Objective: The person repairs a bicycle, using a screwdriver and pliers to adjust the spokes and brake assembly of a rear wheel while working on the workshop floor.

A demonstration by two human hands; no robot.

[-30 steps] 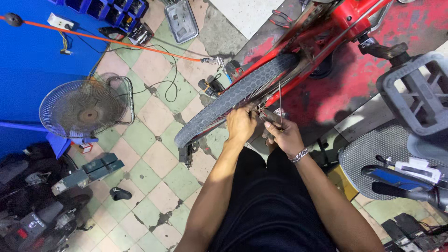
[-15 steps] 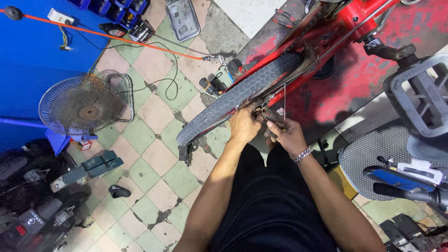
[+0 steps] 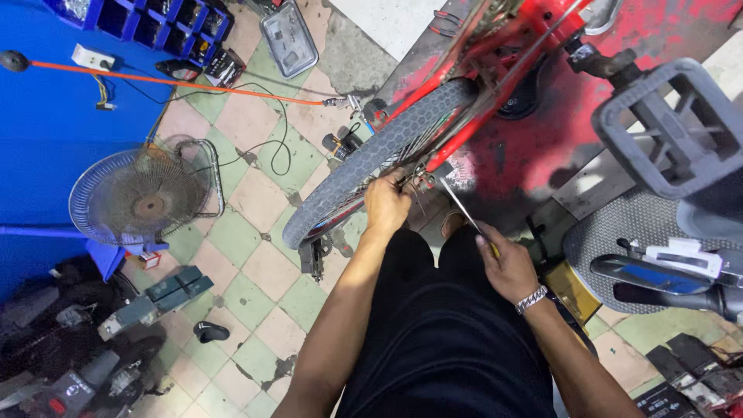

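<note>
A red bicycle frame (image 3: 534,31) stands before me with its black-tyred wheel (image 3: 371,159) slanting down to the left. My left hand (image 3: 387,203) grips the wheel near the axle, fingers curled around the tyre's inner side. My right hand (image 3: 507,259), with a metal bracelet on the wrist, holds a long thin screwdriver (image 3: 464,209); its shaft points up-left toward the axle nut (image 3: 424,179). The tip sits close to the frame's end, whether touching I cannot tell.
A grey pedal (image 3: 669,128) juts at the upper right. A standing fan (image 3: 139,197) lies on the checkered tile floor (image 3: 255,271) to the left, beside a blue wall (image 3: 46,116). An orange cable (image 3: 178,81) crosses the floor. Tools and boxes clutter the lower left and right.
My right hand has drawn back toward me, away from the axle, with the screwdriver now angled out. My left hand stays on the wheel.
</note>
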